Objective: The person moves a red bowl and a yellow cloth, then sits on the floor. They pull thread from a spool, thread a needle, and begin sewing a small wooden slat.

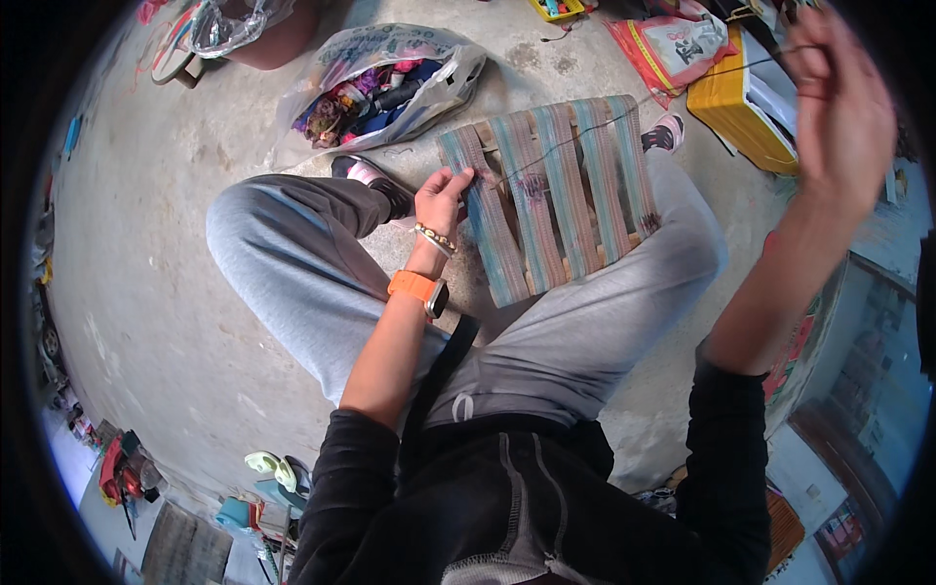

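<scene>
A panel of striped blue-green and brown webbing straps (546,195), with gaps between them, rests tilted against my right thigh. My left hand (444,200) pinches its left edge between thumb and fingers. Out of the webbing, near a dark reddish patch, comes a long dark thread (585,135) that runs up to the right. My right hand (840,107) is raised at the upper right with that thread at its fingers; the fingertips are slightly blurred. Whether a needle is on the thread cannot be made out.
A plastic bag of coloured cloth and yarn (380,88) lies open beyond my left foot. A red-and-white sack (673,49) and a yellow box (746,107) stand at the far right. A pinkish tub (278,39) is at the far left, a pale green slipper (273,468) at the near left.
</scene>
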### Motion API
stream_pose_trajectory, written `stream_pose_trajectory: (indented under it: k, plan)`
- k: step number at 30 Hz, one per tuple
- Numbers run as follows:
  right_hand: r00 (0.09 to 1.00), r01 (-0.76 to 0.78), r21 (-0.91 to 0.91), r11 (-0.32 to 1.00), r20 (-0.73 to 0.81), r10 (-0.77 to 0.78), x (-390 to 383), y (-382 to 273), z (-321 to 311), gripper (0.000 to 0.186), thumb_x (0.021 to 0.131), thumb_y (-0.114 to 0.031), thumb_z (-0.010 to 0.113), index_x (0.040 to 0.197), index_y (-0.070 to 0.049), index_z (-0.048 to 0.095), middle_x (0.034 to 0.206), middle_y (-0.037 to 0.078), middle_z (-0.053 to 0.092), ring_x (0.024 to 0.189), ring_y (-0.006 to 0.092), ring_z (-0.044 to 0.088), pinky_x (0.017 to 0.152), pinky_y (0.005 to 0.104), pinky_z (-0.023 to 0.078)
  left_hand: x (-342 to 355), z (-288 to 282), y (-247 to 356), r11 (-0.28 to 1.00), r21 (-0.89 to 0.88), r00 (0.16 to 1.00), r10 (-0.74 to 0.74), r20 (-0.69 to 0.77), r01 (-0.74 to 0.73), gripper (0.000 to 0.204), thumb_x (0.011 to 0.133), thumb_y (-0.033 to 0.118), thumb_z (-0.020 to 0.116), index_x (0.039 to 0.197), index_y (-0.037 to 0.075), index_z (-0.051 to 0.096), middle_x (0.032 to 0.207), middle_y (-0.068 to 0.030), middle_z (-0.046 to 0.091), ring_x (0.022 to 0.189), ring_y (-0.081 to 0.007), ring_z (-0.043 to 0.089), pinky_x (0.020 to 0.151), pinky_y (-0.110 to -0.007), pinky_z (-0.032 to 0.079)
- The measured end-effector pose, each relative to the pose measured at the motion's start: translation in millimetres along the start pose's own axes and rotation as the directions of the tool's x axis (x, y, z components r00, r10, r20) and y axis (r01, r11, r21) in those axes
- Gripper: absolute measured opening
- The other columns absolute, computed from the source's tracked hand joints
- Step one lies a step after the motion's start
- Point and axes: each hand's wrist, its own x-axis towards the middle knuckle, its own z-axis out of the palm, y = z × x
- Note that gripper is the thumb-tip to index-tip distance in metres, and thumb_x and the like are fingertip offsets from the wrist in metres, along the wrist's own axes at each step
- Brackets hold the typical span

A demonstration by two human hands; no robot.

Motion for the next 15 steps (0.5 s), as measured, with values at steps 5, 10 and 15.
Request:
stream_pose_trajectory:
  k: [5,10,15]
  plan:
    - [0.901,-0.391,-0.086,0.916,0.169,0.4,-68,52,29,0.013,0.082,-0.01,0.055,0.088,0.002,0.057,0.071,0.007,0.057,0.057,0.0096,0.052,0.052,0.0171,0.041,9,0,4,0.996,-0.072,0.998,0.053,0.017,-0.052,0.01,0.079,0.018,0.062,0.079,0.009,0.059,0.065,0.0018,0.058,0.048,-0.0069,0.048,0.042,-0.02,0.035]
    - [0.841,-0.351,-0.279,0.894,0.327,0.432,-147,111,58,0.009,0.074,-0.006,0.06,0.081,-0.001,0.062,0.073,0.007,0.056,0.064,0.0138,0.054,0.057,0.0252,0.042,13,-8,9,0.999,0.033,0.999,-0.034,0.043,0.033,0.009,0.078,0.016,0.062,0.078,0.008,0.058,0.071,-0.0001,0.06,0.059,-0.0104,0.056,0.051,-0.022,0.041]
    - [0.844,-0.083,-0.412,0.907,0.456,0.284,-187,145,80,0.009,0.075,-0.002,0.058,0.082,0.002,0.06,0.075,0.011,0.053,0.067,0.0199,0.053,0.059,0.0281,0.042,10,-6,12,0.998,0.06,0.998,-0.023,0.065,0.019,0.01,0.076,0.017,0.064,0.072,0.009,0.057,0.063,0.0023,0.055,0.052,-0.0074,0.049,0.047,-0.021,0.038]
